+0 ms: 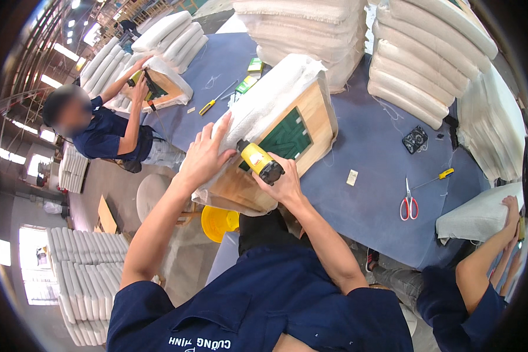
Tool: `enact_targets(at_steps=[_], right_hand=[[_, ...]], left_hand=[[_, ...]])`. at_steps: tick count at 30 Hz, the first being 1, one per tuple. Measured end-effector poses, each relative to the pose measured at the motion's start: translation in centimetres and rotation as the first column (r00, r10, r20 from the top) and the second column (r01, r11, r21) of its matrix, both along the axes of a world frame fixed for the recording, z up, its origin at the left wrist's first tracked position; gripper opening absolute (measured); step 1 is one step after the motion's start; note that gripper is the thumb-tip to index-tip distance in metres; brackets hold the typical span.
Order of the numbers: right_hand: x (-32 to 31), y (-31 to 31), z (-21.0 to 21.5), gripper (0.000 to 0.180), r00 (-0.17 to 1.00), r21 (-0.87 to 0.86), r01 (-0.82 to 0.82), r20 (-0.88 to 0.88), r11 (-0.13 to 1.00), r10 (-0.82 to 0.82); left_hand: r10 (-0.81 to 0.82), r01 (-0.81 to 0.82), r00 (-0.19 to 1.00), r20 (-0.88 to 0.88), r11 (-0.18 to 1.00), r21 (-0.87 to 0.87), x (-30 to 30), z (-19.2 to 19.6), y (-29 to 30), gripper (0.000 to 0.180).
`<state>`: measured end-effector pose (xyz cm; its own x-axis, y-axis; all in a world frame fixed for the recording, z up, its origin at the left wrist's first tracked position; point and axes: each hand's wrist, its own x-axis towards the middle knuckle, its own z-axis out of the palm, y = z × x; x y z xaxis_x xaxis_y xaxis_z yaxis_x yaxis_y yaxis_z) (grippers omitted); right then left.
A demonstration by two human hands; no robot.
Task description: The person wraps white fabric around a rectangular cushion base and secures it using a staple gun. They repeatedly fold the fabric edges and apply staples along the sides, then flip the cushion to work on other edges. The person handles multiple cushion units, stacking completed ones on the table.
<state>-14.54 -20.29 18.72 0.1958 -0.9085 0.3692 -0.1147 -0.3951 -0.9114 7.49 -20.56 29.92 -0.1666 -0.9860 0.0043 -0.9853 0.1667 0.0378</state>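
White fabric (264, 88) under a splayed, unclenched left hand (205, 155), forearms reaching forward, right hand (281, 183) grasping a yellow staple gun (257, 158), long axis slanting, nose toward upper left, before a wood-backed cushion (318, 114) at the counter's (366, 226) edge

Clock read from middle of view. Centre: power tool (256, 155), smooth yellow casing, black end, plastic-looking. Toward 12: seat panel (320, 111), pale smooth wood with visible grain; dark green woven-looking webbing (284, 132); rough off-white cloth cover (258, 97). At 2: stacked cushions (419, 73), matt, coarse, off-white cloth. Just past 3: scissors (409, 202), shiny metal blades, red-and-white plastic-looking handles. At 4: tabletop (364, 220), matt, smooth, blue-grey. Between 7 and 8: yellow tub (213, 226), smooth, plastic-looking. At 6: navy shirt (258, 293), matt cloth.
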Motion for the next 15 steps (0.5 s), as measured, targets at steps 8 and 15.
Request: enact_targets(at_steps=[8, 15], right_hand=[[0.5, 0.9, -0.8, 0.028, 0.999, -0.010, -0.041, -0.003, 0.999, 0.041], [0.4, 2.2, -0.2, 0.028, 0.997, -0.019, -0.071, 0.014, 0.997, 0.071]], left_hand=[[0.005, -0.003, 0.997, -0.079, 1.000, 0.027, -0.3, 0.1, 0.0, 0.115], [-0.031, 0.040, 0.995, -0.091, 0.994, 0.102, -0.4, 1.6, 0.4, 0.120]])
